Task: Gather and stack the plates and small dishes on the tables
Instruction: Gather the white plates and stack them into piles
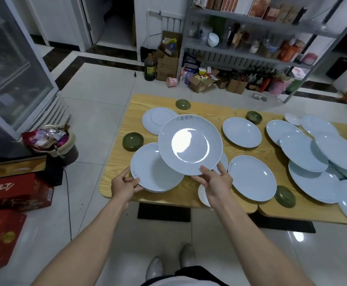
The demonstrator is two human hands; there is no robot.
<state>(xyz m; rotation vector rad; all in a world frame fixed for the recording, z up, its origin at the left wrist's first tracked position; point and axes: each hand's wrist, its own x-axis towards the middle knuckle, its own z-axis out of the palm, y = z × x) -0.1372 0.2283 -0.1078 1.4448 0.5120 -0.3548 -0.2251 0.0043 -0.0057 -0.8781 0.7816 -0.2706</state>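
Two plates held at the table (117,162) corner.
Right hand (213,180) pinches a lifted plate (190,144) by its near rim; left hand (125,185) grips the rim of a second plate (156,174) lying below (glazed china, likely slick and brittle).

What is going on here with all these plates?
A person is gathering the dishes. The right hand holds a white plate, lifted and tilted above the table. The left hand grips the rim of a second plate, which lies at the near left corner. Other plates and small green dishes are spread over the tables; at the right several overlap.
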